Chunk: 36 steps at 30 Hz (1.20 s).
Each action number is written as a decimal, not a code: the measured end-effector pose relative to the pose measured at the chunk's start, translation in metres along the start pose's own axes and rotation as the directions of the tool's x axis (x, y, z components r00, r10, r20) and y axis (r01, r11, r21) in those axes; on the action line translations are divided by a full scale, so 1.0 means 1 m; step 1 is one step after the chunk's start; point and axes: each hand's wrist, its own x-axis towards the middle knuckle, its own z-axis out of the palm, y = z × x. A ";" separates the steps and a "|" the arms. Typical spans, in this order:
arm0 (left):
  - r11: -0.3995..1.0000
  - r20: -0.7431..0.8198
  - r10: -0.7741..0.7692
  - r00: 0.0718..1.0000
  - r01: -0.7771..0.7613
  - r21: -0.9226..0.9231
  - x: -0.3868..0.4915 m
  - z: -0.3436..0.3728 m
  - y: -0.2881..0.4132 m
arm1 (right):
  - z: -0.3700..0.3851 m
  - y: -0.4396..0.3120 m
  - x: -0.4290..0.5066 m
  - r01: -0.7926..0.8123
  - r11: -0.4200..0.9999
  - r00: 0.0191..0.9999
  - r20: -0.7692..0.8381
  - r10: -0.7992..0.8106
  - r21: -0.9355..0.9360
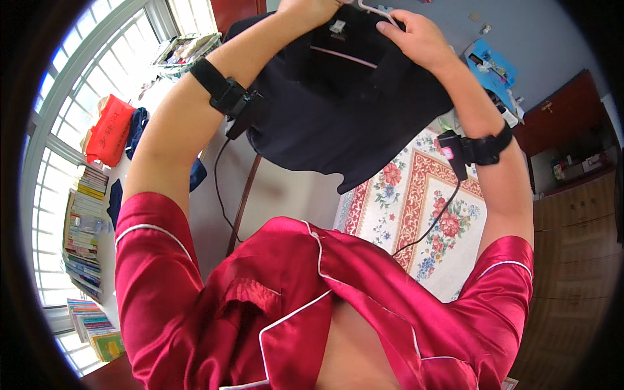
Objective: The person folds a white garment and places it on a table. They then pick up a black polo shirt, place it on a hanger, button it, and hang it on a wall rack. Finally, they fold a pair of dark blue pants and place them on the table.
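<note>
A black garment (341, 126) hangs spread out in front of me, its lower edge uneven. Inside its neck opening show a small pale label (337, 26) and the pinkish bar of a clothes hanger (343, 56). My left hand (312, 10) grips the hanger near its top, with the fingertips partly cut off by the picture's upper edge. At the hanger's right shoulder, my right hand (420, 39) is closed on its bent end, thumb lying against the black cloth. Each forearm wears a black strapped device with a cable.
Beyond the garment lies a floral bedspread (438, 209). Along the window at left are a laundry basket (187, 51) with clothes, a red bag (111, 130) and rows of books (84, 239). A blue table (492, 73) bearing small items stands back right, near wooden cabinets (575, 253).
</note>
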 end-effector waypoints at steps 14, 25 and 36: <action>0.858 0.365 -0.151 0.919 0.305 -0.414 -0.126 0.033 -0.046 | -0.029 0.025 -0.037 -0.176 0.942 0.975 -0.080 0.207 0.286; 0.355 0.835 0.358 0.418 0.766 -0.536 -0.181 0.140 0.058 | 0.013 0.089 -0.267 -0.579 0.022 0.531 0.356 0.769 0.815; 0.512 0.948 0.060 -0.312 0.825 0.238 -0.528 0.379 0.085 | 0.333 0.281 -0.637 -0.976 0.037 0.043 0.022 0.999 0.215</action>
